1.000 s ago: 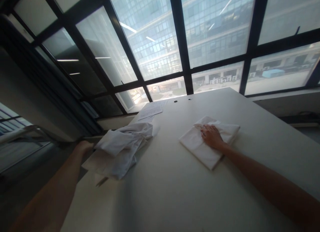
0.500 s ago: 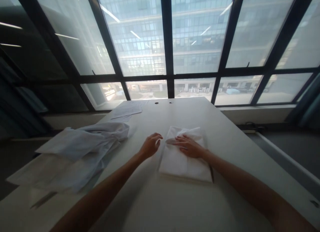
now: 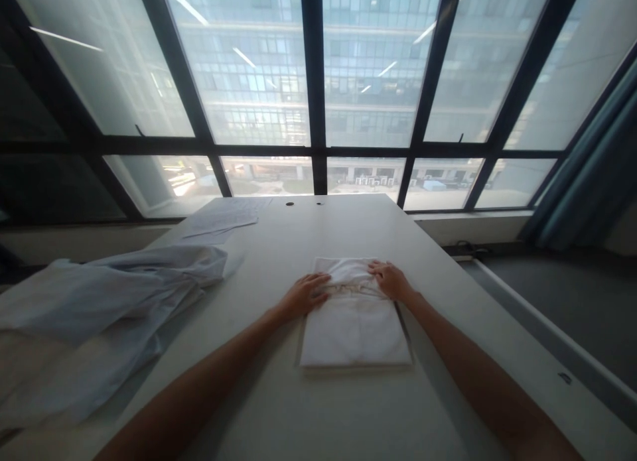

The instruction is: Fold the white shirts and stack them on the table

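Note:
A folded white cloth (image 3: 354, 335), possibly a garment, lies as a neat rectangle on the white table, with a wrinkled band across its upper part. My left hand (image 3: 304, 294) rests at the cloth's left edge beside that band, fingers stretched out over the fabric. On the opposite edge, a bit farther from me, my right hand (image 3: 391, 280) lies with its fingers extended on the upper right corner area. Both palms face down, and neither hand appears to grip the fabric.
A loose heap of whitish fabric (image 3: 119, 308) covers the table's left side. Behind it lie sheets of paper (image 3: 221, 217). The white table (image 3: 358, 225) reaches towards large dark-framed windows, and a blue curtain (image 3: 587, 162) hangs at the right.
My right hand has moved from the middle of the cloth to its right edge. My left hand has come down from beside the cloth onto its left edge. The view has turned right.

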Demonstrator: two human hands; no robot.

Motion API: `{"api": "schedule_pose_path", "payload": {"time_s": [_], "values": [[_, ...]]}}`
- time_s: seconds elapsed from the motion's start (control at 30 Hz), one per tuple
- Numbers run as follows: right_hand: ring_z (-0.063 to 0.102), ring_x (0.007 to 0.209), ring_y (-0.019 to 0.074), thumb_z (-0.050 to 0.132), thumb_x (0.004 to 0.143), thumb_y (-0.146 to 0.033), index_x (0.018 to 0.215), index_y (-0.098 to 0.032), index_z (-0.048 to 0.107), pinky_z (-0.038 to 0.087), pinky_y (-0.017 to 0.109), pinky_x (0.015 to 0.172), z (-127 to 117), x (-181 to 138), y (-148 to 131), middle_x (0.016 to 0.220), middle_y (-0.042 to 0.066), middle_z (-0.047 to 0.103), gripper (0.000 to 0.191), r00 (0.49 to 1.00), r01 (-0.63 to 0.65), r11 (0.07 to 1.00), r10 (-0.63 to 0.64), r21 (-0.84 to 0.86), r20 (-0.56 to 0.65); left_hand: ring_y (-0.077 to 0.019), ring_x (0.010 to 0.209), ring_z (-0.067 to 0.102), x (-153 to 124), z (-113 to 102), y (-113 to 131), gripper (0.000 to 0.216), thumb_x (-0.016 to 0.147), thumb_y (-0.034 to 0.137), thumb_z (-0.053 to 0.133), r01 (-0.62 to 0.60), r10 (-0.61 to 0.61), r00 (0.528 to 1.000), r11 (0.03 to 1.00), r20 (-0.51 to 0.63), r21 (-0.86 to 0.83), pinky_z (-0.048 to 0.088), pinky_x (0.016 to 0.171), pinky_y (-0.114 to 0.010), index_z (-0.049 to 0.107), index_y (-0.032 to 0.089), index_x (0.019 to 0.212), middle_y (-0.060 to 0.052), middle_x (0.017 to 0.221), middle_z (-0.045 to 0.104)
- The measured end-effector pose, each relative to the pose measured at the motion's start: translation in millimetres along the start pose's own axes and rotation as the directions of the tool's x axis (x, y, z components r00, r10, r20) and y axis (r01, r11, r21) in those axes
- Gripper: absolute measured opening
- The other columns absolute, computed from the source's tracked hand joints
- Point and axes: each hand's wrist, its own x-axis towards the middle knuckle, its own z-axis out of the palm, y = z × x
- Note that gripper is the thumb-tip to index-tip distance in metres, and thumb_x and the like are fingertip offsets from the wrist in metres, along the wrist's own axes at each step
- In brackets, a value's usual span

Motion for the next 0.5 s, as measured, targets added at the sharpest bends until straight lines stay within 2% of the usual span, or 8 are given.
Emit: {"api": "schedule_pose_path", "payload": {"time_s": [0.13,0.27,0.37,0.5], "values": [[0.052,0.139,0.0166,0.048,0.084,-0.008,0.115,-0.027,0.078,0.039,0.039,0.119,7,0,-1,0.135,0.000,0.068,0.047,0.996,-0.048,0.990,0.057,0.136,-0.063,-0.0283,0.123,0.062,2,-1,2,0.048,0.089,0.042,0.068,0.025,-0.026,0.999,0.999,-0.041,-0.026,0.048,0.108,-0.044,0.066,0.026,0.134,-0.008,0.131,0.069],[0.057,0.134,0.0187,0.049,0.078,-0.008,0.102,-0.024,0.081,0.041,0.039,0.118,3,-6,0,0.124,0.002,0.074,0.043,0.995,-0.043,0.952,0.070,0.302,-0.077,-0.0276,0.111,0.066,0,-5,9,0.034,0.091,0.035,0.066,0.018,-0.016,1.000,0.996,-0.024,0.090,0.052,0.100,-0.042,0.073,0.027,0.122,-0.005,0.116,0.075],[0.063,0.126,0.0222,0.052,0.076,-0.011,0.092,-0.022,0.082,0.045,0.042,0.113,-4,-14,2,0.113,0.006,0.078,0.035,0.996,0.021,0.910,0.016,0.414,-0.086,-0.0262,0.104,0.067,-2,-7,17,0.026,0.095,0.031,0.060,-0.049,0.049,0.999,0.988,0.004,0.147,0.053,0.095,-0.040,0.076,0.028,0.115,-0.005,0.107,0.077],[0.068,0.113,0.0232,0.055,0.077,-0.013,0.085,-0.021,0.081,0.049,0.043,0.107,-9,-20,6,0.107,0.008,0.078,0.028,0.991,0.079,0.896,-0.024,0.437,-0.130,-0.0243,0.105,0.067,-3,-12,17,0.028,0.095,0.036,0.063,-0.146,0.144,0.988,0.989,0.052,0.031,0.052,0.097,-0.038,0.075,0.028,0.119,-0.006,0.110,0.076]]}}
